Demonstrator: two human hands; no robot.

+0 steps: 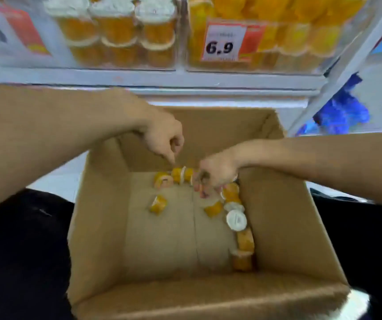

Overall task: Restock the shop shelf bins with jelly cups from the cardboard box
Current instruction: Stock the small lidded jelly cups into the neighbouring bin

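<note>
Down in the cardboard box (pixel 97 204), my left hand (pixel 162 137) hangs with fingers curled, fingertips just above a row of jelly cups (pixel 183 175) at the far wall; whether they pinch anything, I cannot tell. My right hand (pixel 217 174) curls among cups beside it, grip unclear. More cups (pixel 236 219) line the right wall.

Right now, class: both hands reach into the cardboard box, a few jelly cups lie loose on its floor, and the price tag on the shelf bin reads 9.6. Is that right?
Not quite. The head view shows the price tag reads 6.9, not 9.6. The rest stands.
</note>
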